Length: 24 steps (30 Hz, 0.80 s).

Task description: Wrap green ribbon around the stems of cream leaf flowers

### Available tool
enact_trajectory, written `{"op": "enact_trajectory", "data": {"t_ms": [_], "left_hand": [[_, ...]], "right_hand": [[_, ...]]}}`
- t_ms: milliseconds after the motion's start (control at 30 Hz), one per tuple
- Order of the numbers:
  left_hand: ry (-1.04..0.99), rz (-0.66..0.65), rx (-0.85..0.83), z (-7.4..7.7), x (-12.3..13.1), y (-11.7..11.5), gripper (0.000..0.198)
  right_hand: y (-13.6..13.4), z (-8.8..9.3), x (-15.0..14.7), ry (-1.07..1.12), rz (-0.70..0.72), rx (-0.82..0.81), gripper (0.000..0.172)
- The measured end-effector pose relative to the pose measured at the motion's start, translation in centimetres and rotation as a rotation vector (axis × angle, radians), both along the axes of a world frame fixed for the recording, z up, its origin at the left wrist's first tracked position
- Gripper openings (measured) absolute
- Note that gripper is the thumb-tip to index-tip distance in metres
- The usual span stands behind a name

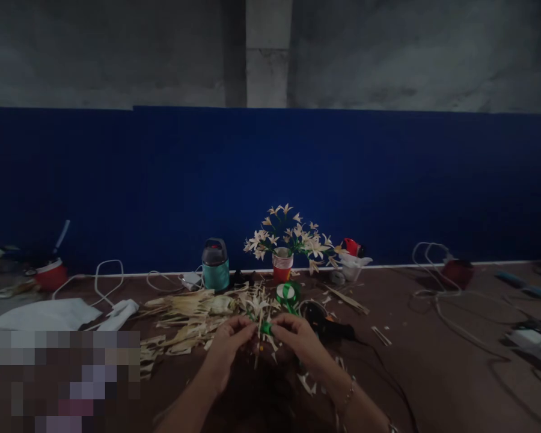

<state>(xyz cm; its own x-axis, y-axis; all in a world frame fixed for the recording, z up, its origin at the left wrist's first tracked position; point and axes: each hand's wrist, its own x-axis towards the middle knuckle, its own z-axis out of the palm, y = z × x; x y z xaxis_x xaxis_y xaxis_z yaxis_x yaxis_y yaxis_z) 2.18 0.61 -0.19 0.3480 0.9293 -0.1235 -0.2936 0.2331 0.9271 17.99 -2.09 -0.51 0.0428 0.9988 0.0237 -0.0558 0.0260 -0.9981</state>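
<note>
My left hand (pixel 232 340) is pinched at the base of a pale artificial flower (pixel 258 300), whose petals spread just beyond the fingertips. Thumb and fingers of my right hand (pixel 295 337) close on a strip of green tape (pixel 265 328) that bridges the small space between both hands. The tape appears to wrap the flower's stem, though the fingers partly hide it. Right behind my right hand sits a roll of green tape (pixel 287 293), with a loose length running toward the fingers. Dry pale husks (pixel 193 307) are heaped beyond my left hand.
A red cup (pixel 282 267) holds finished-looking pale flowers (pixel 309 240). Left of it stands a teal-and-dark container (pixel 215 270). A dark corded tool (pixel 327 325) lies to the right of my hands. White bags (pixel 45 316) are at left, and cables (pixel 455 319) run at right.
</note>
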Motion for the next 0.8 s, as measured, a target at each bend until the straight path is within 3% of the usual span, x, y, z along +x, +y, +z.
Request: {"op": "enact_trajectory", "data": {"t_ms": [200, 400, 600, 733, 800], "left_hand": [[-0.023, -0.087, -0.012, -0.7, 0.6, -0.4, 0.025], [-0.121, 0.019, 0.059, -0.1, 0.5, -1.1, 0.022], [-0.167, -0.085, 0.021, -0.2, 0.3, -1.4, 0.022], [-0.188, -0.027, -0.018, -0.3, 0.3, -1.1, 0.019], [-0.197, -0.008, -0.035, -0.3, 0.3, -0.9, 0.018]], "right_hand": [[-0.3, 0.0, -0.3, 0.102, 0.022, -0.047, 0.038], [-0.3, -0.5, -0.4, 0.287, 0.189, -0.177, 0.036], [-0.7, -0.3, -0.9, 0.275, 0.271, -0.234, 0.031], [-0.9, 0.2, -0.9, 0.194, 0.123, -0.036, 0.015], [-1.0, 0.2, -0.9, 0.028, 0.032, 0.136, 0.021]]}}
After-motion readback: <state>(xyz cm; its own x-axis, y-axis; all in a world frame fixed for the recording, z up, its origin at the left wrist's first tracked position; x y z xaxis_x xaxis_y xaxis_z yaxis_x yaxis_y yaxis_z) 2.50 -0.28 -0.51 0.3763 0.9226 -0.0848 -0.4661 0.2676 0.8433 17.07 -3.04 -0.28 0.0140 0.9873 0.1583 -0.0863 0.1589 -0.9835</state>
